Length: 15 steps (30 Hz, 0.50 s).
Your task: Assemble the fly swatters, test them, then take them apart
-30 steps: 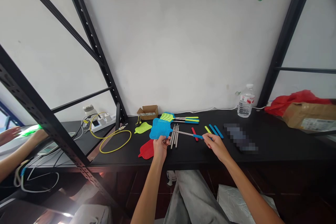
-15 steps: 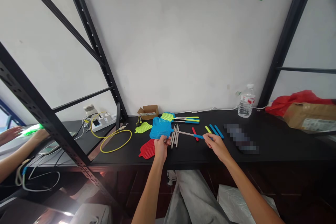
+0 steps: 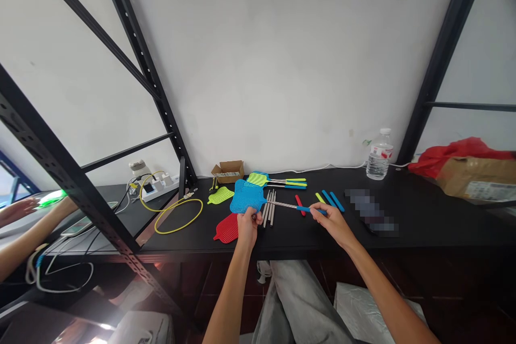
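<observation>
A blue fly swatter [image 3: 246,195] is held between my two hands above the black table. My left hand [image 3: 248,224] is closed on the lower edge of its mesh head. Its thin metal rod runs right into a blue grip, which my right hand [image 3: 332,221] pinches near the end. Under the rod lie several loose metal rods [image 3: 269,208]. A red grip [image 3: 300,206], a yellow-green grip [image 3: 320,198] and two blue grips [image 3: 336,201] lie close to my right hand. Beside my left hand are a red swatter head [image 3: 226,228], partly covered, and a yellow-green head [image 3: 221,195].
Finished-looking swatters [image 3: 297,184] lie at the back near a small cardboard box [image 3: 228,171]. A water bottle [image 3: 379,156] stands right, before a brown package [image 3: 475,180]. A yellow cable [image 3: 177,233] and power strip [image 3: 159,189] are left. Another person's hands work far left.
My right hand's fingers have shifted slightly on the blue grip, and its end now shows past them. My left hand keeps its hold on the swatter head.
</observation>
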Available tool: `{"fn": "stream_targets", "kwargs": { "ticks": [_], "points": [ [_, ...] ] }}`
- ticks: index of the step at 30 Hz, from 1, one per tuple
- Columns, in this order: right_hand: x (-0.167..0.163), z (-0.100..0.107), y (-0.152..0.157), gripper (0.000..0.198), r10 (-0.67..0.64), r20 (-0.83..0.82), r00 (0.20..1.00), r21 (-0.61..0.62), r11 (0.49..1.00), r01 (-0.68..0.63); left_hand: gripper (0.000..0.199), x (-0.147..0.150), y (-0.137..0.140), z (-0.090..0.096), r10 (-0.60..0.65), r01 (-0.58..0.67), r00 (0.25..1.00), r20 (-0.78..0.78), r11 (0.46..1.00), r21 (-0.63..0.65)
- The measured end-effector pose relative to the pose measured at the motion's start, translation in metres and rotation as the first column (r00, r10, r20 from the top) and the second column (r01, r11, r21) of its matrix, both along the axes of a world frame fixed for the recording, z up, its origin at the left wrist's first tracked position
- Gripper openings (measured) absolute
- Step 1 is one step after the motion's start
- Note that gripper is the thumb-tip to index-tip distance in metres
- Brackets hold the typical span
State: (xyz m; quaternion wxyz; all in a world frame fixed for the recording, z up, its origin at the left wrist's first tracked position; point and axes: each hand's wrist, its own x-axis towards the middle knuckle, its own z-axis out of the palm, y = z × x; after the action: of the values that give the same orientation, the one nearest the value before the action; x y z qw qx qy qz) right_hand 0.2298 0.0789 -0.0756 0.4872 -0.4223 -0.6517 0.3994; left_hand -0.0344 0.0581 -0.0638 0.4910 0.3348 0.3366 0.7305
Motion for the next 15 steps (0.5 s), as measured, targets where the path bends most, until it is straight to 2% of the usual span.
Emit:
{"fn": "stream_targets", "kwargs": {
  "ticks": [7, 15],
  "points": [
    [0.0013, 0.0028, -0.0006, 0.03, -0.008, 0.022, 1.0, 0.07, 0.998, 0.007, 0.019, 0.0005, -0.0007, 0.0, -0.019, 0.018, 0.995, -0.096, 1.0, -0.001],
    [0.0021, -0.0014, 0.0, 0.044, 0.031, 0.03, 0.999, -0.005, 1.0, -0.031, 0.015, 0.0002, -0.0039, -0.0001, -0.069, 0.073, 0.986, -0.151, 0.997, 0.019]
  ]
}}
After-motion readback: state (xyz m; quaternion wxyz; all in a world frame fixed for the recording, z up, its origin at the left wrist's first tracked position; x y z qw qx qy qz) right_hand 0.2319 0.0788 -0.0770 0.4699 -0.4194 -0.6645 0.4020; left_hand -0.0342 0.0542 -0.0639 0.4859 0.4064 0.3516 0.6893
